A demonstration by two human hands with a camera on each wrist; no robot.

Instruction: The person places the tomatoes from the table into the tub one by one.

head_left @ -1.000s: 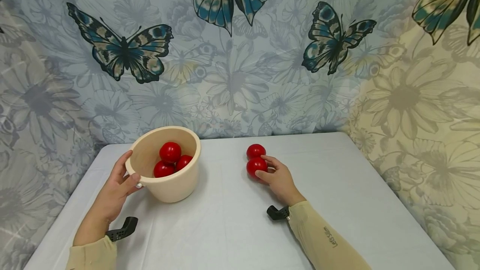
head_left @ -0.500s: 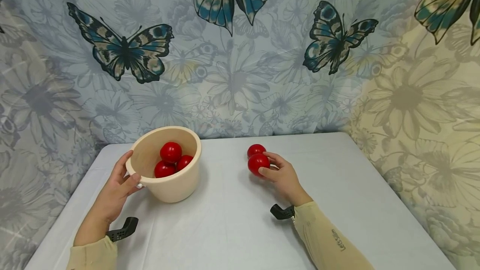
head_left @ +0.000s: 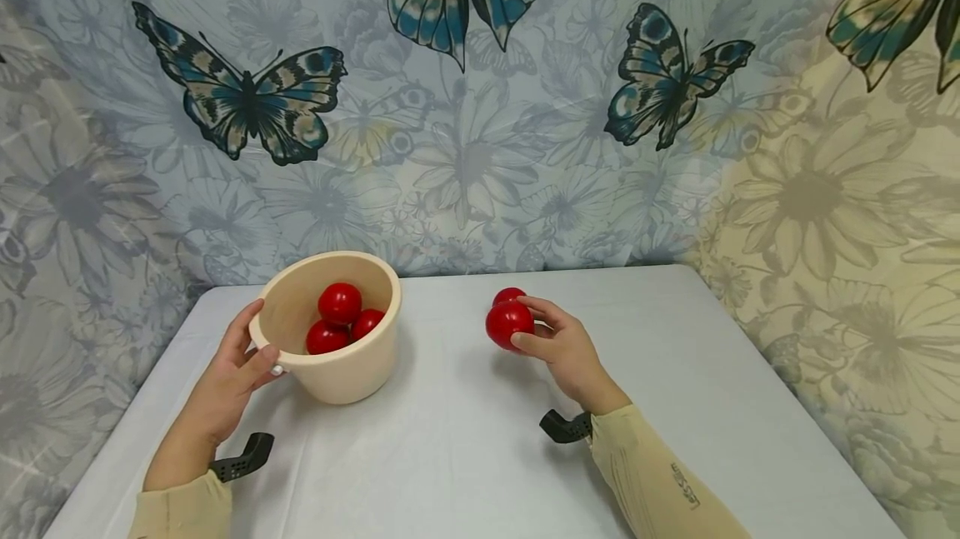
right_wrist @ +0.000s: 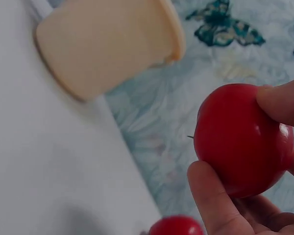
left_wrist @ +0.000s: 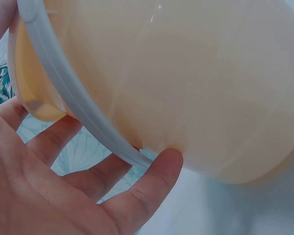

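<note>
A cream plastic bucket (head_left: 341, 376) stands at the left of the table, with several red apples (head_left: 340, 303) inside it. My left hand (head_left: 228, 381) grips its rim from the left; in the left wrist view, fingers (left_wrist: 142, 196) lie on the rim and the outer wall. My right hand (head_left: 566, 351) pinches a red apple (head_left: 509, 324) between thumb and fingers, a little above the table. A thin dark stem sticks out of this apple (right_wrist: 242, 139) in the right wrist view. Another red apple (head_left: 508, 295) sits just behind it, partly hidden.
A white cloth (head_left: 450, 456) covers the table. Behind its far edge hangs a fabric backdrop (head_left: 480, 156) printed with butterflies and flowers. Each wrist wears a black camera mount (head_left: 243, 457).
My right hand has lifted the nearer apple off the table and now holds it slightly higher, covering more of the apple behind. The left hand and the bucket have hardly moved.
</note>
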